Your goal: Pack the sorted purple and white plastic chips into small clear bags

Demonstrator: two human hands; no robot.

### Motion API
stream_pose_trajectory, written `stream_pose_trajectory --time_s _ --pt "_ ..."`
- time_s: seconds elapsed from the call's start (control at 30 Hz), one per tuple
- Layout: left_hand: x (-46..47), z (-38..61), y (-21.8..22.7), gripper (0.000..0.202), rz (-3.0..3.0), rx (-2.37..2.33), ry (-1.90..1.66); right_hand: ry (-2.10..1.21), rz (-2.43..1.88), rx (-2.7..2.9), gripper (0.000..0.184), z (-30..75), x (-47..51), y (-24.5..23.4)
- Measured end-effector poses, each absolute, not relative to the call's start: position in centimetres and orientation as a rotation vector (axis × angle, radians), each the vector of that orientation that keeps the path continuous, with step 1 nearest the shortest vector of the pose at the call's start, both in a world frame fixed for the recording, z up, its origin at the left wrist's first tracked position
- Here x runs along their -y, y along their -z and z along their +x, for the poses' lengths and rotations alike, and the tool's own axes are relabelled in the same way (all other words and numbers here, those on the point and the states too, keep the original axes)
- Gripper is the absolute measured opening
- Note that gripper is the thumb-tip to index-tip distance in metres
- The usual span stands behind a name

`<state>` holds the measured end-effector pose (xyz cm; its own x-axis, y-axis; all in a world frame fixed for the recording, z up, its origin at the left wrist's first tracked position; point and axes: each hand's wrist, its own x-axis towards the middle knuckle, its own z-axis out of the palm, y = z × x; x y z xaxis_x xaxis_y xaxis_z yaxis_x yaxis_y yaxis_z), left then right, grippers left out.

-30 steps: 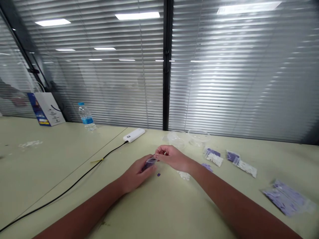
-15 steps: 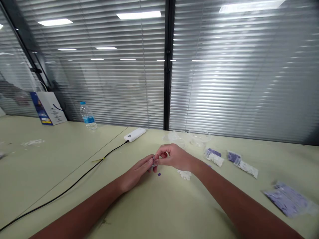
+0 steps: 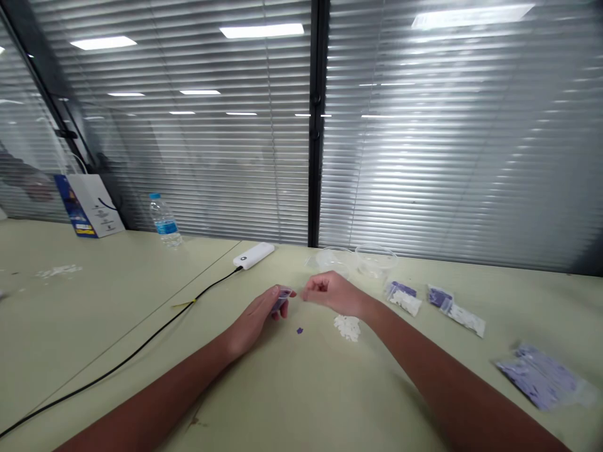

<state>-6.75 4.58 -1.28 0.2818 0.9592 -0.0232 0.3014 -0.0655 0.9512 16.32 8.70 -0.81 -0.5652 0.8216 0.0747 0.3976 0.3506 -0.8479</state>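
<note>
My left hand (image 3: 254,317) is closed around a small clear plastic holder with purple in it (image 3: 281,300); whether it is a bag or a cup is unclear. My right hand (image 3: 332,292) is just to the right, apart from it, with thumb and fingertips pinched together. Anything between those fingertips is too small to make out. Below the hands a single small purple piece (image 3: 300,330) lies on the table. A pile of small white pieces (image 3: 347,328) sits under my right wrist.
Beyond my hands stand clear plastic bowls (image 3: 375,258). At the right lie small bags of purple and white pieces (image 3: 404,297), another such pair (image 3: 456,309) and a larger purple bag (image 3: 541,376). A white power bank (image 3: 254,256), its black cable (image 3: 155,336) and a water bottle (image 3: 164,221) are left.
My right hand has drawn away to the right from the clear holder. My left hand has shifted slightly left with it, showing more of the purple inside.
</note>
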Motion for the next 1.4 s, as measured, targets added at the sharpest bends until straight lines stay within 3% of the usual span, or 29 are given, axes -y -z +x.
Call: stream_pose_trajectory --time_s 0.6,0.9,1.13,1.4 --pt "-4.7 -6.7 1.3 0.052 1.634 -1.224 -0.847 -1.170 -1.257 2.358 0.007 14.4 -6.2 1.0" --pt "-4.1 -6.5 0.9 0.047 1.725 -1.185 -0.786 -1.311 -0.952 2.006 0.033 15.0 -8.3 0.7" --pt "-3.7 -6.6 0.9 0.046 1.762 -1.142 -0.739 -1.279 -0.894 2.003 0.035 14.6 -7.5 0.1" --pt "-3.9 -6.6 1.1 0.048 1.765 -1.133 -0.763 -1.000 -0.944 2.158 0.033 15.3 -7.5 -0.2"
